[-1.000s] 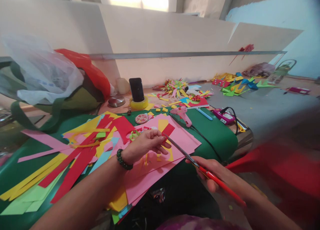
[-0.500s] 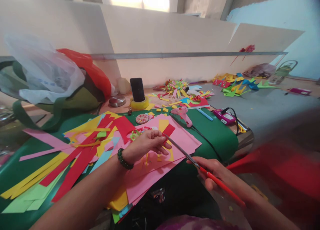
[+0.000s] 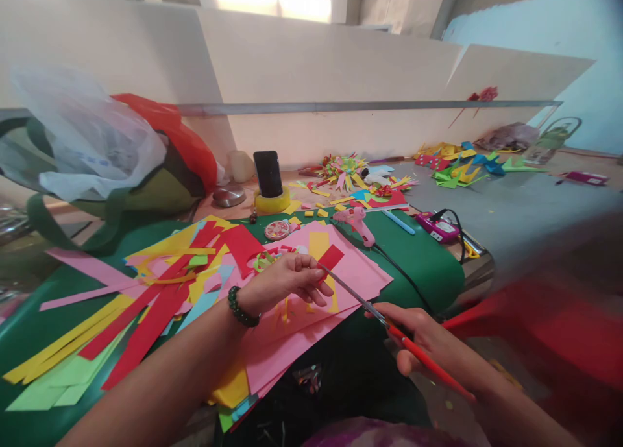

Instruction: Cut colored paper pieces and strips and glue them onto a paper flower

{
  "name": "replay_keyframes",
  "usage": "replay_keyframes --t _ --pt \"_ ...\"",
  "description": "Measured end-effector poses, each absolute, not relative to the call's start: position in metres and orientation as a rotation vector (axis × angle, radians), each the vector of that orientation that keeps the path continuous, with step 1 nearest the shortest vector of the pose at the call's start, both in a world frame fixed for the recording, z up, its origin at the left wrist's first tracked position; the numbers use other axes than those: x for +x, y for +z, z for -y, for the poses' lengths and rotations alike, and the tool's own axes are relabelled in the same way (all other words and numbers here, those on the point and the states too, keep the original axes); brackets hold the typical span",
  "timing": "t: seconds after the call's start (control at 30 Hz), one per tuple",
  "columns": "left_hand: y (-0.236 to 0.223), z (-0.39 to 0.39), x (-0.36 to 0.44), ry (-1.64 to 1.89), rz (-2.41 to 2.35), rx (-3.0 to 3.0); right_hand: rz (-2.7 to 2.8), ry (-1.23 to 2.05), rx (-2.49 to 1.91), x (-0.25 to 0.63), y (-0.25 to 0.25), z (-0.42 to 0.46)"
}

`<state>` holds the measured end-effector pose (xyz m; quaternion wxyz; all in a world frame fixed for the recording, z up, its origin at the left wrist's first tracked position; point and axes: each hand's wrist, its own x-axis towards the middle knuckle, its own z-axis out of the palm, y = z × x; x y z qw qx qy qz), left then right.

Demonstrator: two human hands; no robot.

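Red strip in left hand, scissors alongside

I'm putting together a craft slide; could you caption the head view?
Left hand holding red paper above pink sheets; right hand holding red-handled scissors, tip close to the paper.

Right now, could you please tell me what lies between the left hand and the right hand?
In the head view, scissor blades bridge the gap from the right hand toward a red paper strip at the left hand; pink sheets lie partly below.
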<state>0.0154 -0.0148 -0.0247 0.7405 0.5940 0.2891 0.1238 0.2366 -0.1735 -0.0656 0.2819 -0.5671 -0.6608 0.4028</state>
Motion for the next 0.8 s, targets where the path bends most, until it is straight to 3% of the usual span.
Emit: replay_keyframes --t 0.8 --pt "-0.0283 0.0120 0.0149 0.259 -0.593 1.303 1.823 1.043 -1.536 0.2364 -0.0697 0.1701"
